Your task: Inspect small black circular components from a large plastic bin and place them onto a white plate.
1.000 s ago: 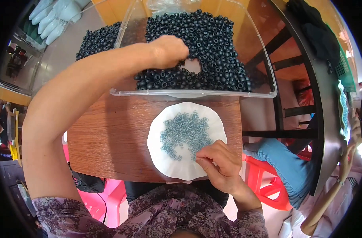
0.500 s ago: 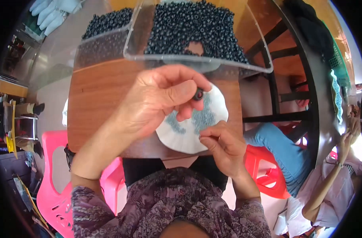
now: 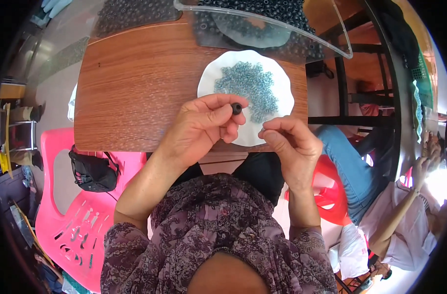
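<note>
My left hand point(image 3: 201, 127) pinches a dark round bead point(image 3: 236, 109) between thumb and forefinger; the hole in the bead faces up. Just to the right, my right hand point(image 3: 297, 149) has its thumb and forefinger pressed together over the plate's near right edge. A tiny pale speck shows at those fingertips, too small to name. Both hands are over the near part of a white scalloped plate point(image 3: 285, 93), and they are apart. Many tiny bluish, clear beads point(image 3: 248, 85) lie spread on that plate.
At the table's far side, a clear plastic bin point(image 3: 267, 22) holds many black beads point(image 3: 282, 9). The wooden table point(image 3: 135, 93) ends just before my body. A pink chair point(image 3: 51, 181) with a black bag point(image 3: 93, 169) stands left. To the right sits another person in jeans point(image 3: 348, 161).
The view has shifted, so the plate and bin show higher up. My left hand has come down off the plate's middle, uncovering more small beads, with the dark bead still pinched.
</note>
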`<action>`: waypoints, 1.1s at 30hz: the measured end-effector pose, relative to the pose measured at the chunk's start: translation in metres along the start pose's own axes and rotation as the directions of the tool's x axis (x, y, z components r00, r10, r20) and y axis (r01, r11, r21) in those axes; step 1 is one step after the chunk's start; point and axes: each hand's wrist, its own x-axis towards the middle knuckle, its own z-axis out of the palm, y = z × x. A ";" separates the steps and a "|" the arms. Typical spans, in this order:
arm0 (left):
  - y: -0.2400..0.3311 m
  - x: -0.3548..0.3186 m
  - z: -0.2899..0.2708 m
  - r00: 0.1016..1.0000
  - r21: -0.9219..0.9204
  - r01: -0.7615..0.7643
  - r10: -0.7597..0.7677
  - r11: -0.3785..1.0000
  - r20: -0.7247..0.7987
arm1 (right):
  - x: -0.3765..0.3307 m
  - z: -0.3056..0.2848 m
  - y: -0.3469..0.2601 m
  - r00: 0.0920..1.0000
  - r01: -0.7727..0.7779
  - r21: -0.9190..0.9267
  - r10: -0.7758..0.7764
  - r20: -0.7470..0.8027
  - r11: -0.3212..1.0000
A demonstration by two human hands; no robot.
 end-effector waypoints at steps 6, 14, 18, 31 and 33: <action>-0.008 -0.005 -0.005 1.000 -0.056 -0.020 0.019 0.998 -0.015 | -0.002 0.008 0.002 0.998 -0.061 -0.002 0.061 0.010 0.998; -0.010 -0.005 -0.006 0.999 -0.093 -0.020 0.017 0.995 -0.032 | -0.002 0.010 0.006 0.998 -0.059 -0.033 0.060 0.026 0.998; -0.010 -0.006 -0.008 1.000 -0.129 -0.011 0.010 0.992 -0.008 | -0.001 0.011 0.005 0.997 -0.068 -0.024 0.068 0.019 0.997; -0.022 -0.006 -0.006 0.996 0.040 -0.070 0.072 0.997 -0.057 | 0.004 0.015 0.006 1.000 -0.022 0.022 0.022 -0.015 1.000; -0.023 -0.007 -0.004 0.995 0.039 -0.081 0.083 0.996 -0.051 | 0.003 0.017 0.006 0.999 -0.007 0.046 0.008 -0.036 0.999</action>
